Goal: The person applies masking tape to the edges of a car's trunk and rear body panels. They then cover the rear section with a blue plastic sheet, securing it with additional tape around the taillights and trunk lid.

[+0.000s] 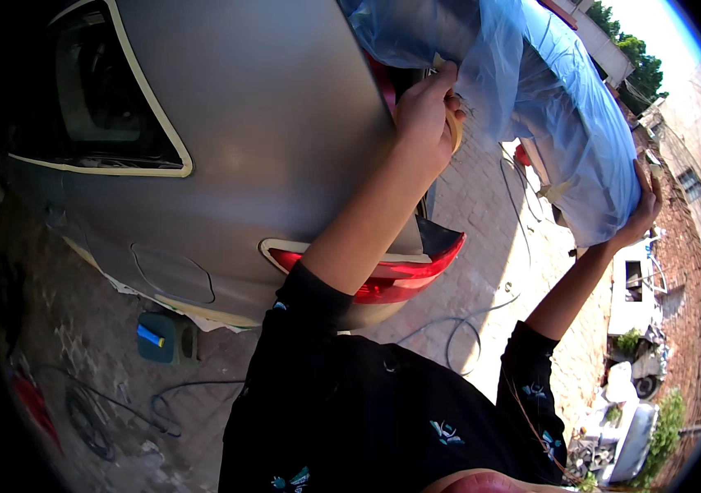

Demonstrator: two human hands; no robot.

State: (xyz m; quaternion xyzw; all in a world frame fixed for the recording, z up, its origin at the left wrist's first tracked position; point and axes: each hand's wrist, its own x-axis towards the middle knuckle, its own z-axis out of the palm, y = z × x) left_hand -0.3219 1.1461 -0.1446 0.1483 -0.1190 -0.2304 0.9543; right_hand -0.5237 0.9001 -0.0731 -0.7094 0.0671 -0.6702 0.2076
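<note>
STEP: masking car (235, 123) rear | LEFT: left hand (426, 107), upper centre, closed on tape roll (454, 130) | RIGHT: right hand (645, 209), right edge, spread flat against blue plastic sheet (564, 123) | NEXT: probably taping sheet edge; needs sheet held taut.

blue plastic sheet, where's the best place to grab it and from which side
Probably the loose hanging edge of the blue sheet, from below on the right, where the right hand already cups it. The left hand, with a tape roll, pinches the other edge.
</note>
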